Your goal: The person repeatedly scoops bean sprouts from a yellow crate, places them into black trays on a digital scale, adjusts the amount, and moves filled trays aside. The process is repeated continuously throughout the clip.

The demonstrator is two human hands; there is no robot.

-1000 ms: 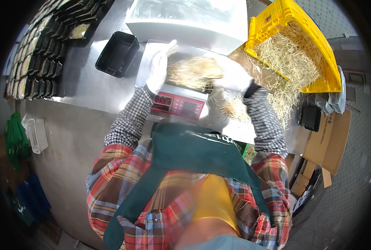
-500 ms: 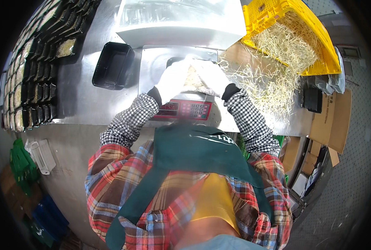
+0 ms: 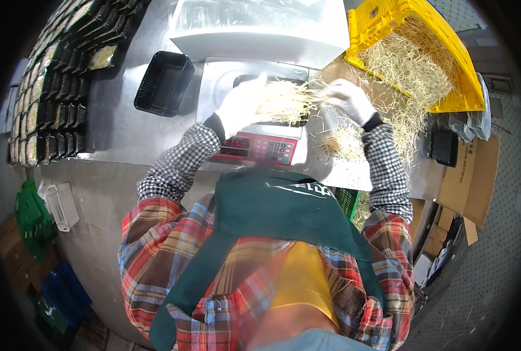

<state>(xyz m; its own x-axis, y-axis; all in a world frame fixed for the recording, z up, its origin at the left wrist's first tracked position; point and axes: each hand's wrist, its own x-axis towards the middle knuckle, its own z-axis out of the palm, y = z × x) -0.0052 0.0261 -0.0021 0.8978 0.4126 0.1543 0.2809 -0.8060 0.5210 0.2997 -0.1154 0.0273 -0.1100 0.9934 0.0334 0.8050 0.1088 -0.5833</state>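
Note:
My left hand [image 3: 242, 108], in a white glove washed out by glare, grips the left side of a bunch of pale bean sprouts [image 3: 287, 102]. The bunch lies over a black plastic tray [image 3: 246, 80], mostly hidden, on a scale [image 3: 213, 73] with a red keypad panel. At the bunch's right end, my gloved right hand [image 3: 349, 100] has its fingers pinched on the sprout tips. Below that hand, a small clump of sprouts [image 3: 338, 144] lies on the metal table [image 3: 111, 131].
Left of the scale stands an empty black tray [image 3: 164, 83]. Stacks of filled black trays [image 3: 52, 111] line the far left. A tipped yellow crate [image 3: 470, 76] spills sprouts at the right. A large metal box [image 3: 260, 41] stands behind the scale. Cardboard boxes [image 3: 465, 175] are at the right edge.
My right hand has moved right, from beside my left hand to the bunch's right end. My left hand stays near the scale's left side. More of the sprouts now shows.

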